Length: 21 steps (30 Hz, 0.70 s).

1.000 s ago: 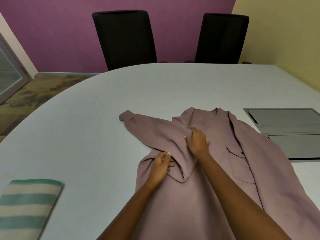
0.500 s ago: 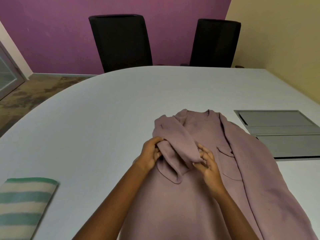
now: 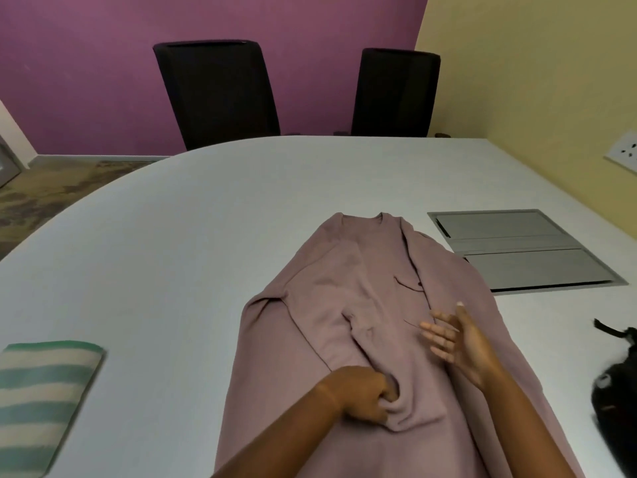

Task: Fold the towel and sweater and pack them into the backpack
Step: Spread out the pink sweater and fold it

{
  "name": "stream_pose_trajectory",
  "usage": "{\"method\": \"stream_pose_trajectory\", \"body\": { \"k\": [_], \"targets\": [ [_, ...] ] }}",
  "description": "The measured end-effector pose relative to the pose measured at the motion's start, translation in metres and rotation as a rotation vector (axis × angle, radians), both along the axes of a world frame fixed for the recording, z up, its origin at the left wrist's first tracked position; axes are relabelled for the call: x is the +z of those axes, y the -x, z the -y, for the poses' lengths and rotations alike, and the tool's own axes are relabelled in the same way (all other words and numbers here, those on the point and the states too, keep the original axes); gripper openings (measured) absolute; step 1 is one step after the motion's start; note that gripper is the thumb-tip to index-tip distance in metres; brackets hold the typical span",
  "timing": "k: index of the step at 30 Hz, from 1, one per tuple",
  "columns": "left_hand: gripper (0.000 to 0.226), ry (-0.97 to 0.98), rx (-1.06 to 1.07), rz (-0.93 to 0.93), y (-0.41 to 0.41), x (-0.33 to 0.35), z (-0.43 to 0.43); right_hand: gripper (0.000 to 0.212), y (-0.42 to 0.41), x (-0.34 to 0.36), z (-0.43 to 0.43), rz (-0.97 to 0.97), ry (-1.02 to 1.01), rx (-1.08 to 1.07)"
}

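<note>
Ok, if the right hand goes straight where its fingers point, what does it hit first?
Probably the folded sleeve on the sweater; the right hand points left at it, though its height over the cloth is unclear.

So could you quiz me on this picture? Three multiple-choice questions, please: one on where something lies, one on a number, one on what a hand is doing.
1. Where does the striped towel lie?
A) on the table, left of the sweater and apart from it
B) on top of the sweater
C) on a chair seat

2. How many chairs stand behind the table?
A) one
B) two
C) four

3. What is the left hand doing?
A) lying flat on the bare table
B) gripping the sweater's fabric
C) holding the towel

Answers:
1 A: the folded towel sits by the left edge, with bare table between it and the sweater.
2 B: two black chair backs show against the purple wall.
3 B: its fingers curl into a bunch of the fabric, while the right hand is open over the sweater.
</note>
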<state>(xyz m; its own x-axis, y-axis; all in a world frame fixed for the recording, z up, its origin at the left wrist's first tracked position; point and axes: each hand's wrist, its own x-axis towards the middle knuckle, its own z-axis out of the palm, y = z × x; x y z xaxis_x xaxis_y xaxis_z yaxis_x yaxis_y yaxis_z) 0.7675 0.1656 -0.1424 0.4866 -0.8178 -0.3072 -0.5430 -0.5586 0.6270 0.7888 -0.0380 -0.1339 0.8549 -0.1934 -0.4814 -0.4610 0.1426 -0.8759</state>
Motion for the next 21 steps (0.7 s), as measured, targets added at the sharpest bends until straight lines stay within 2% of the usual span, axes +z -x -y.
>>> {"method": "stream_pose_trajectory", "body": {
  "k": [2, 5, 8, 10, 12, 14, 15, 17, 19, 21],
  "targets": [
    [0.031, -0.038, -0.005, 0.031, 0.011, -0.010, -0.004, 0.038, 0.010, -0.003, -0.007, -0.036, 0.240, 0.075],
    [0.050, 0.057, 0.108, 0.006, 0.022, -0.016, -0.016, 0.030, 0.027, -0.018, -0.019, -0.009, 0.638, 0.272],
    [0.059, 0.185, 0.338, 0.031, 0.029, -0.023, -0.022, 0.047, 0.042, -0.036, -0.033, 0.021, 0.836, 0.460],
    [0.073, 0.205, 0.508, 0.082, 0.034, -0.029, -0.026, 0.049, 0.048, -0.046, -0.038, 0.071, 0.983, 0.431],
    [0.072, 0.235, 0.658, 0.106, 0.039, -0.036, -0.029, 0.032, 0.053, -0.049, -0.039, 0.165, 0.969, 0.276],
    [0.047, 0.269, 0.794, 0.092, 0.045, -0.039, -0.032, 0.010, 0.061, -0.049, -0.037, 0.285, 0.905, 0.158],
    [0.035, 0.273, 0.854, 0.073, 0.047, -0.041, -0.032, 0.007, 0.067, -0.050, -0.035, 0.331, 0.880, 0.129],
    [0.033, 0.254, 0.952, 0.003, 0.053, -0.043, -0.032, 0.009, 0.085, -0.049, -0.032, 0.416, 0.792, 0.128],
    [0.040, 0.251, 1.031, -0.107, 0.059, -0.046, -0.031, 0.030, 0.106, -0.050, -0.025, 0.498, 0.678, 0.165],
    [0.045, 0.304, 1.108, -0.233, 0.067, -0.046, -0.029, 0.033, 0.126, -0.055, -0.015, 0.499, 0.658, 0.222]
  ]
}}
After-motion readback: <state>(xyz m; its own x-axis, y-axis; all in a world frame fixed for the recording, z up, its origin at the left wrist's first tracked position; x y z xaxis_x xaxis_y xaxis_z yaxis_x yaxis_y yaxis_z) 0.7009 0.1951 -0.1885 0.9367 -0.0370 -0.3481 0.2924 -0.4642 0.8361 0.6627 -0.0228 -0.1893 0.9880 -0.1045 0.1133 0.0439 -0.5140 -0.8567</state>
